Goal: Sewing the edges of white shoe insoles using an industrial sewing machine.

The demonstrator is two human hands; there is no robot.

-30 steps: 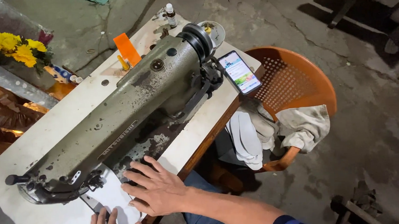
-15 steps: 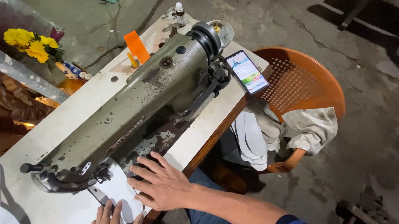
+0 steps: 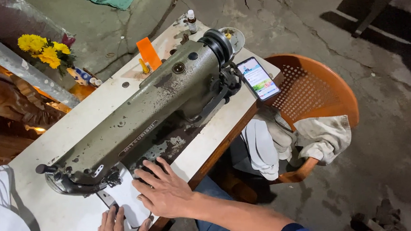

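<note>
Olive-green metal, the sewing machine [image 3: 144, 109] lies across the middle of the frame, a little lower than a second ago. The white fabric piece [image 3: 125, 199] sits under its needle end, lower left. The right hand [image 3: 165, 190] has slid further onto it, flat and open, gripping nothing; the left hand [image 3: 113, 228], fingers straight, presses its near edge.

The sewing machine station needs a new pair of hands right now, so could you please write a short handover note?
Right hand: flat, palm down on the white fabric piece, beside the machine's needle end; no grip.
Left hand: fingers flat on the same piece's near edge, partly out of frame.
The sewing machine stands on the white table; a lit phone lies by the handwheel.
Done: fabric laid at the foot.
Left: no stitching visible on it yet.
</note>
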